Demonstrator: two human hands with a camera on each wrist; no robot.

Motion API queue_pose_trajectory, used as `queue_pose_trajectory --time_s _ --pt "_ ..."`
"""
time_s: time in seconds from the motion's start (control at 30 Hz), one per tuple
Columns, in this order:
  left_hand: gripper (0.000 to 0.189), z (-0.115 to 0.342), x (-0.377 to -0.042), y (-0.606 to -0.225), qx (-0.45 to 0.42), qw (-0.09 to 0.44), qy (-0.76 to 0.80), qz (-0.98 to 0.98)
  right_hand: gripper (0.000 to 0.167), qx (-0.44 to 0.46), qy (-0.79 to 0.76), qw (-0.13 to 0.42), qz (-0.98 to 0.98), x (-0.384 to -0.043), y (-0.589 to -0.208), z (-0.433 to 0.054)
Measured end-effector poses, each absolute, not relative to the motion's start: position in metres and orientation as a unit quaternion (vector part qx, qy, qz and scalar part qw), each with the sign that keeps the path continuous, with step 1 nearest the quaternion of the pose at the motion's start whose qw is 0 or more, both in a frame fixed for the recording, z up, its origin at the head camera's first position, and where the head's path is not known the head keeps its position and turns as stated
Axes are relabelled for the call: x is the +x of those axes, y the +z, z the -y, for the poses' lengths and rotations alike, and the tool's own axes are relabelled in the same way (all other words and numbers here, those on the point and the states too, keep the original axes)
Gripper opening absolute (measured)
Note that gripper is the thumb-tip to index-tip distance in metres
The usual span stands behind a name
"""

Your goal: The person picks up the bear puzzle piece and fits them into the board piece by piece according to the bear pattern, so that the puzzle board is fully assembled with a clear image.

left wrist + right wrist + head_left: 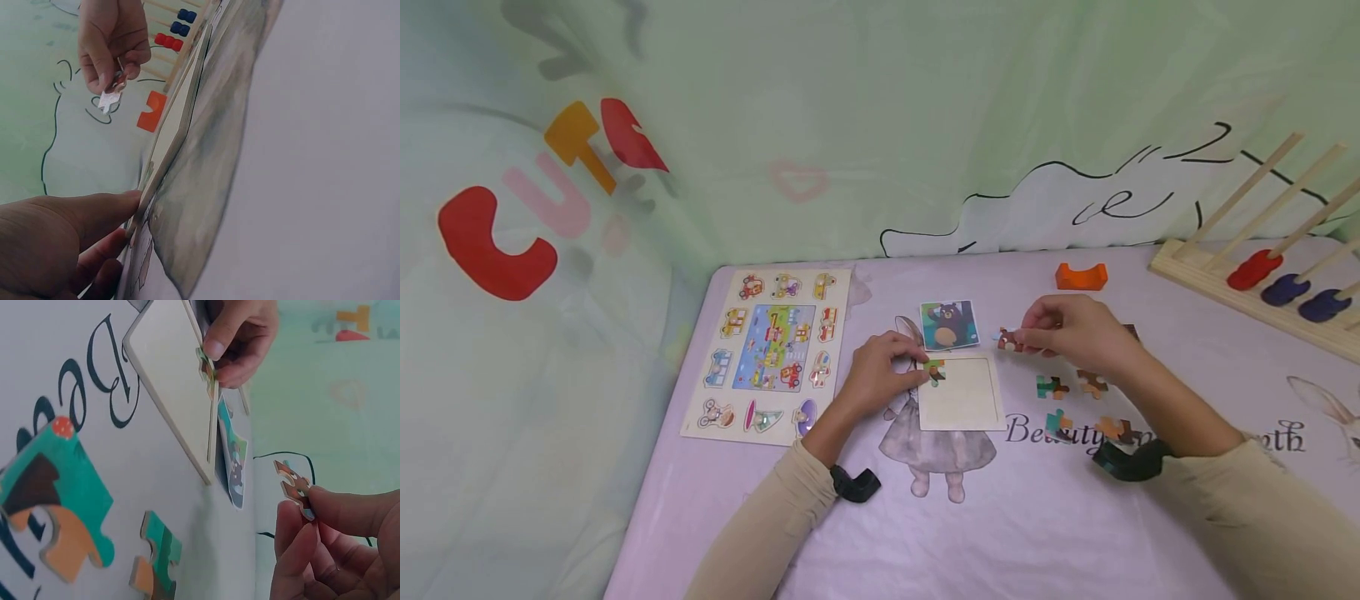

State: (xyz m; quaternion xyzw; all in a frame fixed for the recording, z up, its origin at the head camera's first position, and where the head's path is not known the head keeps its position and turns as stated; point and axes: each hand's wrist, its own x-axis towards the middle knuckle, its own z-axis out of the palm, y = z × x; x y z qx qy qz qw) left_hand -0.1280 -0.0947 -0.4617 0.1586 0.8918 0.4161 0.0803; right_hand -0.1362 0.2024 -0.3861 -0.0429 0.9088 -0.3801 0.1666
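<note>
My right hand [1071, 332] pinches a brown jigsaw puzzle piece [296, 486] between thumb and fingers, raised right of the puzzle board [964, 408]. That pale wooden board has one green and brown piece [935, 371] in its upper left corner. At the board's left edge is my left hand [887, 371], its thumb and fingers gripping the rim by that corner piece. Behind the board lies a picture card [950, 324] of a bear. Several loose pieces lie to the right, among them a green and orange one [1053, 387] and an orange and brown one [1118, 429].
A peg puzzle board [775, 350] with vehicle pictures lies at the left. An orange block [1081, 277] sits near the back edge. At the far right stands a wooden rack [1262, 296] with upright rods and red and blue beads. A curtain [850, 125] hangs behind the table.
</note>
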Motion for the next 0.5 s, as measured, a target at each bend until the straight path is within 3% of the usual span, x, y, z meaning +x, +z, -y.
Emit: queue_pose_trajectory --time_s 0.5 --pt "0.019 0.095 -0.127 -0.461 0.152 0.086 0.420 -0.890 0.017 -0.047 -0.403 0.189 -0.894 -0.134 -0.394 -0.180"
